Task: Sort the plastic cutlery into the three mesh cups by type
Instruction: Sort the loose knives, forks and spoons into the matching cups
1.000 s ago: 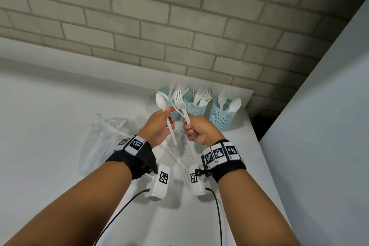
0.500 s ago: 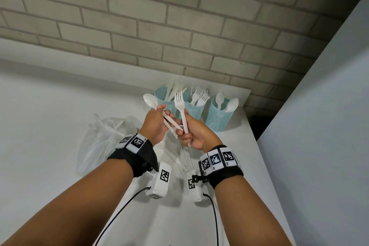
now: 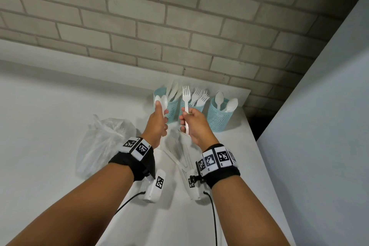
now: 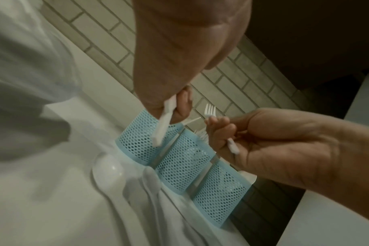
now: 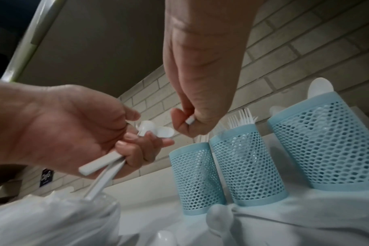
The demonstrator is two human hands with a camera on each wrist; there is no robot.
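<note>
Three light-blue mesh cups stand in a row at the table's far edge: the left cup (image 3: 169,109) holds knives, the middle cup (image 3: 196,106) forks, the right cup (image 3: 218,118) spoons. My left hand (image 3: 159,114) grips two white spoons (image 5: 156,130) by their handles, bowls up, in front of the left cup. My right hand (image 3: 185,120) pinches a white fork (image 3: 186,96) upright, tines up, just before the middle cup. The two hands are apart. Loose white cutlery (image 3: 179,152) lies on the table below them.
A crumpled clear plastic bag (image 3: 103,142) lies on the white table (image 3: 50,116) left of my hands. A brick wall (image 3: 179,26) rises close behind the cups. The table's right edge runs along a grey panel (image 3: 319,126).
Both hands have moved forward and up to the cups. The fork has come away from the spoons into my right hand, and the hands have separated.
</note>
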